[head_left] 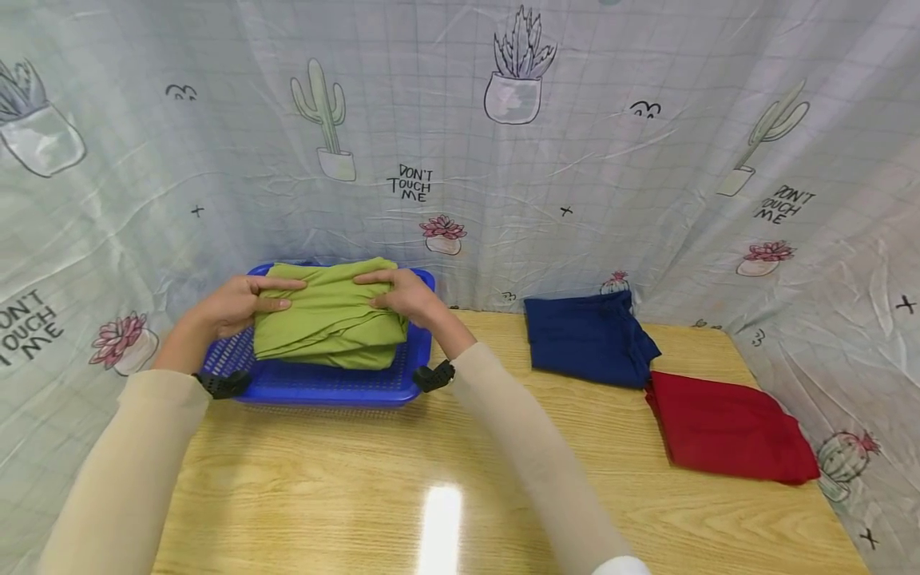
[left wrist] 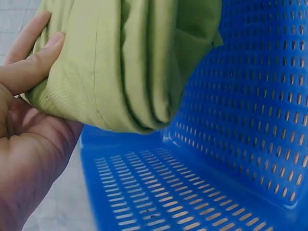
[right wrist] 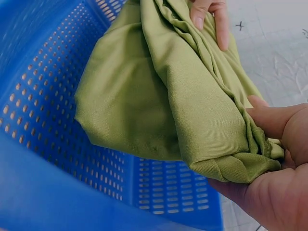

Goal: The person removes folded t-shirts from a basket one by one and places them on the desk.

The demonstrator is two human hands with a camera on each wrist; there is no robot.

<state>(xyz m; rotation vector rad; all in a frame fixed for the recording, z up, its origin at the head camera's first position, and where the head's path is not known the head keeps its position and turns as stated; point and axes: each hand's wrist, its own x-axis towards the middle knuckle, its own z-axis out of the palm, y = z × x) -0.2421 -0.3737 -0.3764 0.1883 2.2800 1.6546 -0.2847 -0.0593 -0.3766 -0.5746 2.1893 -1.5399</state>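
Observation:
A folded green cloth (head_left: 331, 315) is held between both hands over a blue perforated plastic basket (head_left: 323, 393). My left hand (head_left: 240, 303) grips its left end, with thumb and a finger on top and other fingers under it; the left wrist view shows the stacked folds of the cloth (left wrist: 106, 62) beside the thumb. At the right end my right hand (head_left: 406, 295) pinches the cloth (right wrist: 207, 110) between thumb and fingers. In the right wrist view, the lower part of the bundle hangs inside the basket walls (right wrist: 53, 72).
On the wooden table (head_left: 309, 479), a folded navy cloth (head_left: 585, 339) lies right of the basket. A folded red cloth (head_left: 733, 427) lies nearer the right edge. A printed curtain (head_left: 460, 120) hangs behind and along the sides.

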